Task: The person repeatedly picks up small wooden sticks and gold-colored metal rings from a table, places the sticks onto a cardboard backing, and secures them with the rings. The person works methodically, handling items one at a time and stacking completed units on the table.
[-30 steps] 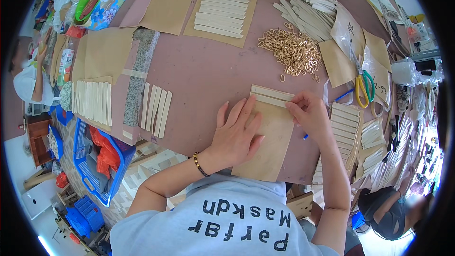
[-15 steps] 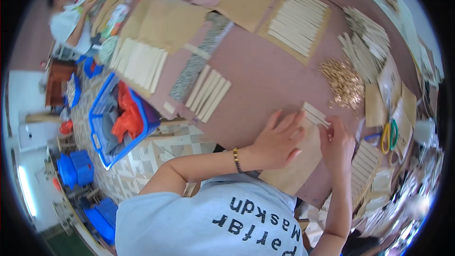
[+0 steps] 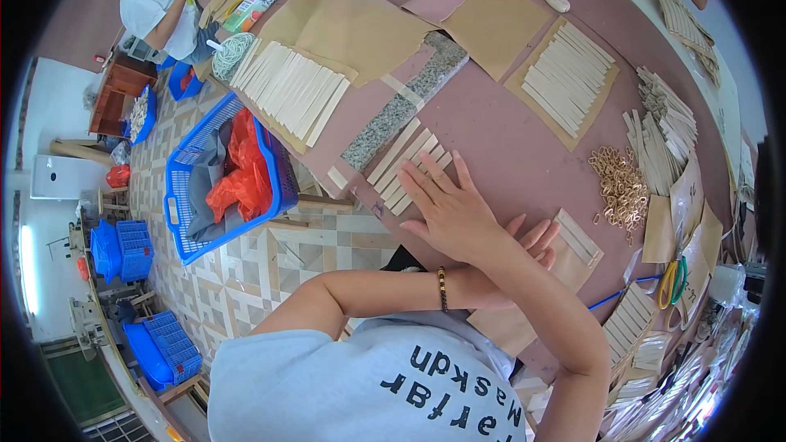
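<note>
My right arm crosses over my left one. At its end my right hand is open, fingers stretched out, the fingertips over a short row of cream flat strips near the table's left edge. My left hand, partly hidden under the right forearm, lies with fingers apart on a brown paper sheet. A few cream strips lie side by side at that sheet's far end, just beyond the left fingertips. Whether the right fingertips pinch a strip cannot be made out.
Gold metal rings are heaped at the right, near bundled strips and scissors. Strip-covered sheets lie farther back. Off the table's left edge stands a blue basket with red bags. Another person sits far left.
My right hand has left the brown sheet's strips and swung left across my left arm to the loose strip row. My left hand stays by the sheet. The whole view has shifted.
</note>
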{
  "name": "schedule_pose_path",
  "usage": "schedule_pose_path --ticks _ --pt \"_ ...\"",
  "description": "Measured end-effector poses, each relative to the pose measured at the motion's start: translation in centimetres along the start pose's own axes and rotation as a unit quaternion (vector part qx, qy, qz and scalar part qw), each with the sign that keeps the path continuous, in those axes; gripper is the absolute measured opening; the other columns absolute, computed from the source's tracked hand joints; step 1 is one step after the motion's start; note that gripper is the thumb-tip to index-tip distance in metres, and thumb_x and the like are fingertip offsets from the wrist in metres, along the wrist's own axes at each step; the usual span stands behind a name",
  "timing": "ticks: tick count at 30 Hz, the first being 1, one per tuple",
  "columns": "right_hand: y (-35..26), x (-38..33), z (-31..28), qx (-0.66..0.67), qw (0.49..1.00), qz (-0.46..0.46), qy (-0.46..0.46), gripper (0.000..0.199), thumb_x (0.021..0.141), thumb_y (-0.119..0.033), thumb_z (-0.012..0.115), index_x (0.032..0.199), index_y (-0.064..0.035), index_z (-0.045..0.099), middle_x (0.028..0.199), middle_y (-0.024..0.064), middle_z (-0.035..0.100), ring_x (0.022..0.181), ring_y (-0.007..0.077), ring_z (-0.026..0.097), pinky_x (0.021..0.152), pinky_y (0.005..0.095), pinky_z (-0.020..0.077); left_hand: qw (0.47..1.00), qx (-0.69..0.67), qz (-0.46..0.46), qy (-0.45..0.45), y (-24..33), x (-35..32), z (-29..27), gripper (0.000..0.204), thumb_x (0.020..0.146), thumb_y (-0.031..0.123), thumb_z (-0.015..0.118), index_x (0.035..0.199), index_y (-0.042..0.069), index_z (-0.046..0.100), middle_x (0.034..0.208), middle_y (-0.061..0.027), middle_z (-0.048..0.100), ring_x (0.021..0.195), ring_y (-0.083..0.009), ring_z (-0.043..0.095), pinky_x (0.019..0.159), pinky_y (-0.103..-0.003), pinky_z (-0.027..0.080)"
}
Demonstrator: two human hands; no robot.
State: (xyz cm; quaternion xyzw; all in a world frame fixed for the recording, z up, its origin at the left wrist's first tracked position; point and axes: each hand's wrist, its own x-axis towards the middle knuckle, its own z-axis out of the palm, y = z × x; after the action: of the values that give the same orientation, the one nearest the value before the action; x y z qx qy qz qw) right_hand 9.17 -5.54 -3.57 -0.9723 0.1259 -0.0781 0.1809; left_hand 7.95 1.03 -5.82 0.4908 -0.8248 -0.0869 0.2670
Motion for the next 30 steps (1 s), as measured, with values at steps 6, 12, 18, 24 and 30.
schedule_pose_path --ticks 6,12,18,24,30 --pt "0.1 0.0 -1.1 0.013 0.999 -0.008 0.049 0.067 0.088 -0.029 0.064 0.144 -0.0043 0.038 0.148 0.01 0.042 0.144 0.027 0.028 0.117 0.0563 0.0154 1.0 0.008 0.001 -0.006 -0.1 0.0 0.4 0.047 0.091 0.034 0.05 0.122 -0.002 0.048 0.149 -0.0297 0.033 0.142 -0.0387 0.029 0.109 -0.061 0.024" --pt "0.7 -4.0 -6.8 0.205 0.939 0.093 0.26 0.034 0.083 0.003 0.066 0.116 0.0018 0.058 0.112 0.0103 0.068 0.11 0.0272 0.064 0.103 0.0465 0.0445 0.995 -0.088 -0.039 0.022 -0.1 0.1 1.2 0.043 0.09 0.028 0.054 0.123 0.001 0.049 0.142 -0.0226 0.043 0.135 -0.0377 0.037 0.106 -0.055 0.032" --pt "-0.6 -13.3 -8.8 0.708 0.526 0.244 0.403 0.013 0.089 0.007 0.061 0.1 -0.0013 0.06 0.104 0.0154 0.068 0.08 0.0178 0.068 0.069 0.0281 0.0575 0.977 -0.191 -0.065 -0.063 -1.4 2.1 -1.5 0.045 0.084 0.021 0.064 0.124 0.003 0.053 0.119 -0.0175 0.053 0.116 -0.0335 0.049 0.101 -0.047 0.033" --pt "-0.2 -20.5 -6.6 0.634 0.437 0.336 0.542 0.012 0.088 -0.001 0.065 0.099 -0.0034 0.059 0.103 0.0167 0.068 0.069 0.0166 0.065 0.056 0.0277 0.0535 0.994 -0.112 -0.012 -0.003 -2.6 9.5 -1.4 0.021 0.082 0.019 0.07 0.098 0.009 0.06 0.091 -0.0051 0.056 0.094 -0.0244 0.056 0.083 -0.04 0.037" --pt "-0.2 -22.4 -5.8 0.541 0.503 0.412 0.533 0.011 0.087 -0.004 0.068 0.097 -0.0021 0.061 0.086 0.0092 0.07 0.066 0.0118 0.065 0.054 0.0246 0.0491 0.996 -0.079 -0.029 -0.012 -2.6 14.2 2.9 0.015 0.08 0.016 0.071 0.084 0.008 0.059 0.085 -0.0073 0.057 0.084 -0.0269 0.056 0.076 -0.041 0.041"
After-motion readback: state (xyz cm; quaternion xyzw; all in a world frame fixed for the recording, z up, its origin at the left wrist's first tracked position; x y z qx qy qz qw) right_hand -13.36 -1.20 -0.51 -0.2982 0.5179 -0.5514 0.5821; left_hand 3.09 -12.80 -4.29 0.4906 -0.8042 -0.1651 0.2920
